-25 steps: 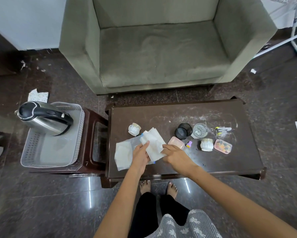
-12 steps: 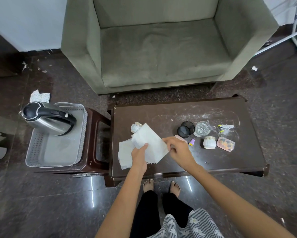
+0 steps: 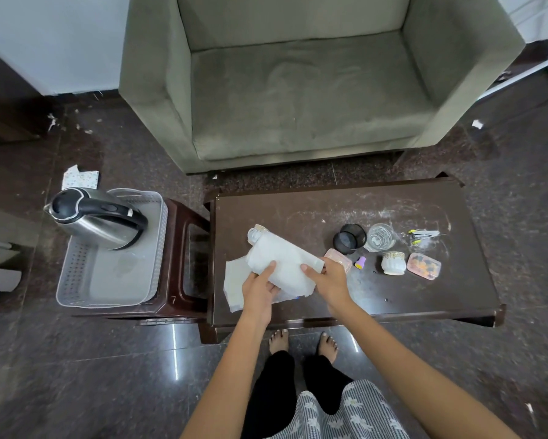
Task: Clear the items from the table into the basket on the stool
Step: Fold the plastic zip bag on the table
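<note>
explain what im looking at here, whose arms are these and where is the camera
The camera sits on a person's head, looking down, so the two bare arms are their own. Their left hand and right hand together hold a white folded cloth above a dark brown low table. On the table lie a black mesh cup, a clear drinking glass, a small white ceramic cup, a pink lidded box and a small purple cap. To the left, a grey plastic basket rests on a brown stool and holds a steel electric kettle.
</note>
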`<action>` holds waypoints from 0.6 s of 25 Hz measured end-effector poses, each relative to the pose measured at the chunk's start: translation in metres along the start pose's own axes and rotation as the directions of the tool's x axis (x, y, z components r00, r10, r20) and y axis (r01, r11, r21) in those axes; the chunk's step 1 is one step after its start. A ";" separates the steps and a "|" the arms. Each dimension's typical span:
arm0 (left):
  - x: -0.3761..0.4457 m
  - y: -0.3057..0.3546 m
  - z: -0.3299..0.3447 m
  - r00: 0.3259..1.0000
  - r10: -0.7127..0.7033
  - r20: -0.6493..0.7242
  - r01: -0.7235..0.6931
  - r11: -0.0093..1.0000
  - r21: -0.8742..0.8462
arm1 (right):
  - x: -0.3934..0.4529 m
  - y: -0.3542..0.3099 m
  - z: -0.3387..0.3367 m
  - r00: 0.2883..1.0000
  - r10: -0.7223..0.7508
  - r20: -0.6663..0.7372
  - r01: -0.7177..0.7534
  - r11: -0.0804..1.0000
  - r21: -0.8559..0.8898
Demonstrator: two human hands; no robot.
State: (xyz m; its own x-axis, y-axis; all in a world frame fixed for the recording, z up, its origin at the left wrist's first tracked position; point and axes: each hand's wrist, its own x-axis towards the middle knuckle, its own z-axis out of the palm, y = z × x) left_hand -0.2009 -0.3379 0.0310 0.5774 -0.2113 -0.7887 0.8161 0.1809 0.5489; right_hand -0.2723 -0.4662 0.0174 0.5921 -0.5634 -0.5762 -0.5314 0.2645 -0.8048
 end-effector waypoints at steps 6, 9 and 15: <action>0.012 0.033 -0.040 0.994 0.032 0.101 -0.073 0.898 0.433 | 0.004 -0.009 -0.021 0.964 0.047 0.260 -0.019 0.994 -0.108; 0.008 0.039 -0.042 0.981 -0.008 0.194 -0.091 0.864 0.495 | -0.008 -0.015 -0.026 0.919 0.147 0.366 -0.191 0.978 0.086; -0.002 0.042 -0.037 0.972 -0.033 0.234 -0.083 0.878 0.472 | -0.009 -0.021 -0.033 0.866 0.178 0.467 -0.267 0.955 0.130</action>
State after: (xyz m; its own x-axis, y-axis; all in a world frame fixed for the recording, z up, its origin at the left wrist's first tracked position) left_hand -0.1687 -0.2941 0.0454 0.5401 -0.4359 -0.7200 0.6807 -0.2768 0.6782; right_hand -0.2869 -0.4924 0.0443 0.7009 -0.0759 -0.7092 -0.5864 0.5048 -0.6335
